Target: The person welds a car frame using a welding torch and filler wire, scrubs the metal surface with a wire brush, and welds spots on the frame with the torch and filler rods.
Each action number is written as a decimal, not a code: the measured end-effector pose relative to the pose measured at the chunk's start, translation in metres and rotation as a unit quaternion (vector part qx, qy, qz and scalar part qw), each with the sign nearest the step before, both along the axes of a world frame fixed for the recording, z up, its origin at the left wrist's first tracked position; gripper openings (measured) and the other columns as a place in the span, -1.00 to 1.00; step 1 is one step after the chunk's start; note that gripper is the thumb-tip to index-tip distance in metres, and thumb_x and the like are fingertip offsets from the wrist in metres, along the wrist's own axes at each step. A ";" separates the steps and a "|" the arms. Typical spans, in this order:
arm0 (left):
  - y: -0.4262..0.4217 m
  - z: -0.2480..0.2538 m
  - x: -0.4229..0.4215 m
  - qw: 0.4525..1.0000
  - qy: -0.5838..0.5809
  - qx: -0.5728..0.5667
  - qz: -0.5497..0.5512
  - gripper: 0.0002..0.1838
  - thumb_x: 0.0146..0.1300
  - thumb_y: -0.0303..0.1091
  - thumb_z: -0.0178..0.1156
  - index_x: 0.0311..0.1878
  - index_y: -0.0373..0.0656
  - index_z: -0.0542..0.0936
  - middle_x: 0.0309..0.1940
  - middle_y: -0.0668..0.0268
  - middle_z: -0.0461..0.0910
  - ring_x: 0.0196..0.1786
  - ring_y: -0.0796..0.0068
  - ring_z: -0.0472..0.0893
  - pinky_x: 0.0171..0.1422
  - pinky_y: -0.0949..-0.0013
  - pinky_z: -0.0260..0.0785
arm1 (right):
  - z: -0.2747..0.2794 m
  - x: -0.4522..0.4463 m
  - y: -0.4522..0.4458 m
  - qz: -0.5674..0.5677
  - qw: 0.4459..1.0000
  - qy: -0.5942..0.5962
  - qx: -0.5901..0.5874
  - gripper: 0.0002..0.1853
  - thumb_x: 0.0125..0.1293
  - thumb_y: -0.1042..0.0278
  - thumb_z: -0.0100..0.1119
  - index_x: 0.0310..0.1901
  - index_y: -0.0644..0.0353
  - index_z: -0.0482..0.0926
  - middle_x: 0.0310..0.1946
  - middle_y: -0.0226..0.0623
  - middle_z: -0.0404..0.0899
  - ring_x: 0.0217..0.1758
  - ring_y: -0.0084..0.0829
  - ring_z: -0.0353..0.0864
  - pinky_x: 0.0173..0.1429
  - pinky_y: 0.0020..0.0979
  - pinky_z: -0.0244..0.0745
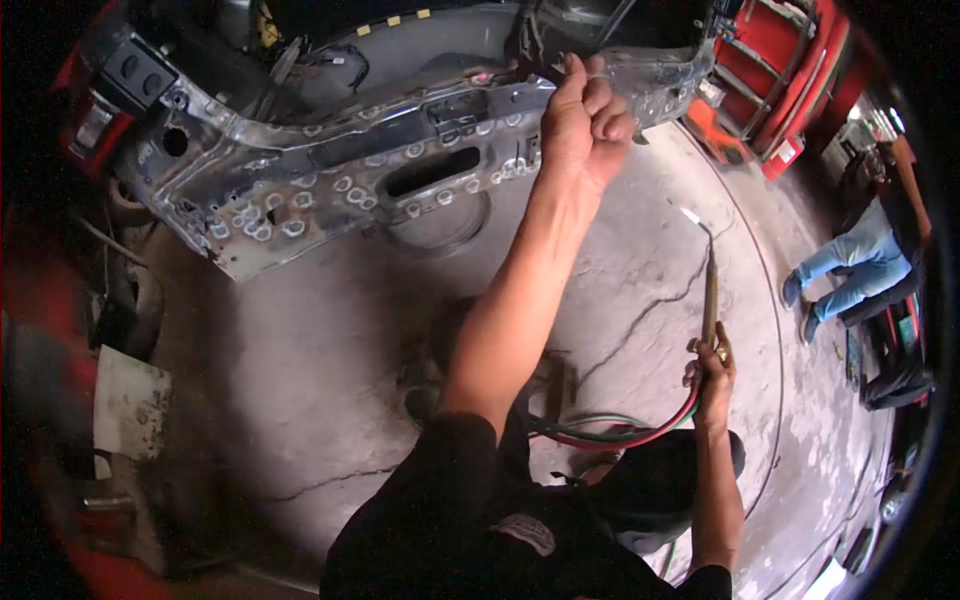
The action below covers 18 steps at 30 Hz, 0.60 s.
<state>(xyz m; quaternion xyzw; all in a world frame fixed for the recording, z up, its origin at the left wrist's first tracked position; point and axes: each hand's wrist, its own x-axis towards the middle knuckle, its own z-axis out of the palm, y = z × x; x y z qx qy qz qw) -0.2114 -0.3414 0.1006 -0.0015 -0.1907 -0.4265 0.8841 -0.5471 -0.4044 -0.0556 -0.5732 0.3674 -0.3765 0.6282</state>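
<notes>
My right hand point(712, 375) is closed around the lower part of a brass gas torch point(711, 285), held upright with its bent tip pointing away from me. A bright white flame shows at the tip. Red and green hoses point(660, 432) run from the torch's lower end back beside my body. My left hand point(585, 120) is raised at the upper edge of a bare metal car body panel point(330, 185), its fingers curled in. What they grip, if anything, cannot be made out. The panel has an oblong slot and several round weld marks.
A red car part point(785, 70) stands at the upper right. Another person in jeans point(855, 255) is at the far right. At the left are a pale metal piece point(130, 410) and a tyre. Cracks run across the concrete floor point(300, 370).
</notes>
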 end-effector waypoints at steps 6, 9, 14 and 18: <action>0.004 -0.010 -0.016 0.954 -0.208 0.210 0.039 -0.64 0.56 0.01 0.09 0.05 -0.10 0.54 -0.67 0.56 0.17 -0.71 0.69 0.10 -0.60 0.50 0.02 | 0.013 -0.004 -0.025 0.004 1.000 -0.012 -0.020 -0.22 0.34 0.32 0.20 0.54 0.37 0.15 -0.25 -0.23 0.61 -0.55 -0.58 0.49 -0.53 -0.54 0.43; 0.011 -0.011 -0.041 0.934 -0.287 0.207 0.045 -0.62 0.54 -0.13 0.10 0.28 -0.09 0.42 -0.45 0.36 0.45 -0.59 0.55 0.39 -0.55 0.39 0.29 | 0.015 -0.005 -0.039 -0.006 0.999 -0.032 -0.016 -0.24 0.35 0.34 0.21 0.53 0.35 0.18 -0.26 -0.25 0.62 -0.56 -0.58 0.49 -0.54 -0.54 0.42; 0.014 -0.028 -0.094 0.942 -0.282 0.173 -0.049 -0.17 0.30 -0.48 0.09 0.62 0.00 0.04 0.26 -0.06 0.50 -0.15 0.11 0.74 -0.34 0.19 0.65 | 0.014 -0.017 -0.044 -0.031 0.997 -0.067 0.010 -0.27 0.37 0.33 0.19 0.53 0.31 0.21 -0.22 -0.23 0.62 -0.55 -0.57 0.50 -0.53 -0.54 0.42; 0.022 -0.073 -0.117 0.889 -0.352 0.259 -0.136 0.09 0.09 -0.53 0.09 0.69 0.12 -0.18 0.44 -0.11 0.35 0.00 0.00 0.75 -0.29 0.19 0.68 | 0.011 -0.019 -0.043 -0.034 0.996 -0.081 0.035 -0.23 0.37 0.27 0.20 0.55 0.29 0.16 -0.19 -0.23 0.62 -0.53 -0.55 0.51 -0.50 -0.53 0.44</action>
